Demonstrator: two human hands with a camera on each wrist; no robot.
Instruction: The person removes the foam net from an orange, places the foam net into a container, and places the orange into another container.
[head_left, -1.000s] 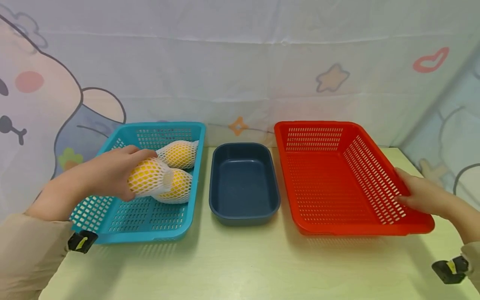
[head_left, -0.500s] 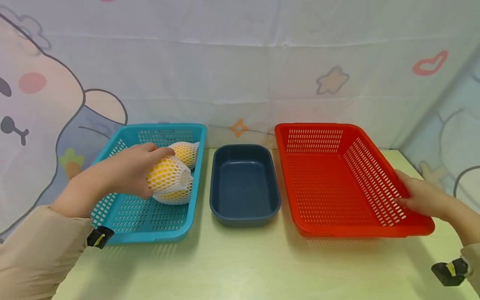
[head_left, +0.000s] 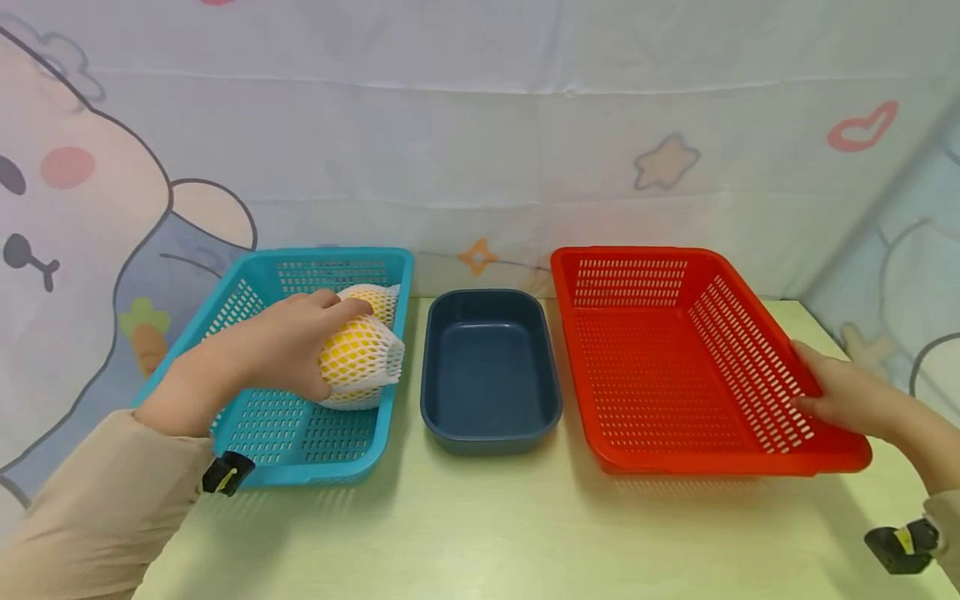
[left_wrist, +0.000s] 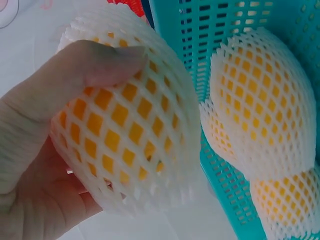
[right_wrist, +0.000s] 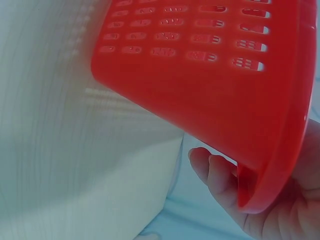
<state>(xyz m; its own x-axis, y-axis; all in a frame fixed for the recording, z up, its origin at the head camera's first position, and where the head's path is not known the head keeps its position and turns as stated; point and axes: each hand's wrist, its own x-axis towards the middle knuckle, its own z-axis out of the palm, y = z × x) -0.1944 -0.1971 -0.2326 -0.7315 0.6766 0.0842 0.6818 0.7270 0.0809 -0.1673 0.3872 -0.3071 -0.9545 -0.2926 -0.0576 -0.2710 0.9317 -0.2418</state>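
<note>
My left hand (head_left: 288, 346) grips a yellow fruit in a white foam net (head_left: 354, 357), its thumb across the net in the left wrist view. In the head view the fruit is above the right side of the turquoise basket (head_left: 322, 477), the net's end overlapping the rim. More netted yellow fruits lie in that basket, such as one netted fruit (left_wrist: 262, 95) in the left wrist view; the held one partly hides them in the head view. On the right, my right hand (head_left: 847, 390) holds the side rim of the red basket (head_left: 645, 375), fingers outside and thumb inside.
Between the two baskets stands a dark blue rectangular tub (head_left: 491, 375). All three containers stand on a pale wooden table (head_left: 480, 533). A printed cloth (head_left: 480, 150) hangs directly behind them.
My left hand has moved right with the netted fruit, from the middle of the turquoise basket to its right rim. My right hand has stayed on the red basket.
</note>
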